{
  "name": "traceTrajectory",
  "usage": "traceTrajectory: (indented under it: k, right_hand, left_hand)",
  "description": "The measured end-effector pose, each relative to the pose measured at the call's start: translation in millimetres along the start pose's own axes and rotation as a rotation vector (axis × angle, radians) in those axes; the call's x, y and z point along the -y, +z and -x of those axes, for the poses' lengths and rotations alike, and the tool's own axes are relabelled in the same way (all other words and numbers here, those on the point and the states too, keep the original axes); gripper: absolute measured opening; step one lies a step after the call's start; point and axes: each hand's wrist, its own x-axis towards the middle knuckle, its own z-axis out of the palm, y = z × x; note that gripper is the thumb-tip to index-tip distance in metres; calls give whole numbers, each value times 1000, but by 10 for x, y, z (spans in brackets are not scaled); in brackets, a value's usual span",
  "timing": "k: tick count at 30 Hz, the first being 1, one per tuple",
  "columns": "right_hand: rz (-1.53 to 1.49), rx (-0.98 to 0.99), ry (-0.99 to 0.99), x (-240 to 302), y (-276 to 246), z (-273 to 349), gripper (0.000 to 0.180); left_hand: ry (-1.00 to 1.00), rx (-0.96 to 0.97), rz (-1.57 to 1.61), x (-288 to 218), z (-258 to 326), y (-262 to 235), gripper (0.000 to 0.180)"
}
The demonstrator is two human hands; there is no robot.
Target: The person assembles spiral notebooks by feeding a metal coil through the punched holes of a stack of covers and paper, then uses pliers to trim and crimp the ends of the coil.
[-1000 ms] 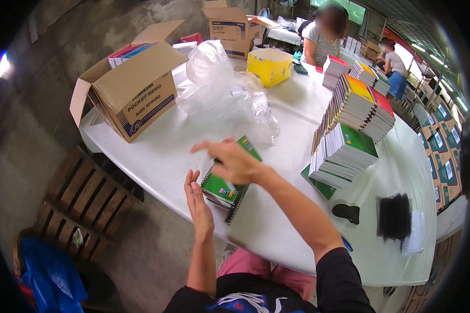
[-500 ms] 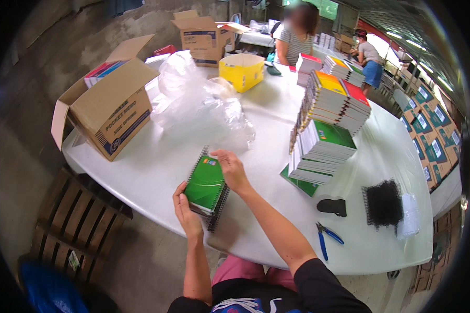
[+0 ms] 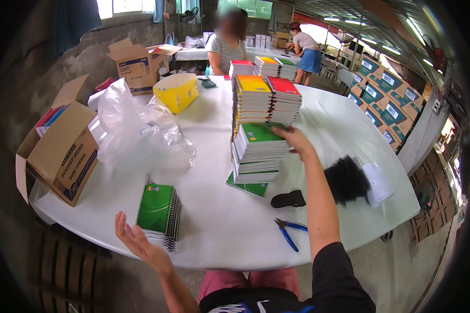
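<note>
Green notebooks (image 3: pixel 258 148) — under right grip (image 3: pixel 296 140)

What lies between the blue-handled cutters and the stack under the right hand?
The head view shows a black object, kind unclear, between cutters and stack; a green notebook juts from the stack's foot.

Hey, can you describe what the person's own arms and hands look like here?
The left hand and right hand are ungloved, and no watch shows. The right sleeve is short, plain black, ending near the elbow; the shirt is black with white and blue markings. The left sleeve isn't clearly visible.
</note>
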Motion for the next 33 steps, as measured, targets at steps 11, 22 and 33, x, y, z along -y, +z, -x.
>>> traceTrajectory:
  k: [11,22,33]
  right_hand:
    - [96,-435,-658,-56,-245,329,47]
    - [283,158,-517,-1494,546,1951,33]
    - [963,-439,-73,-1997,-760,510,46]
  left_hand:
    - [567,416,-220,-504,359,447,40]
    - [475,1159,-473,-104,1221,706,24]
    - [472,966,-460,-117,1430,897,59]
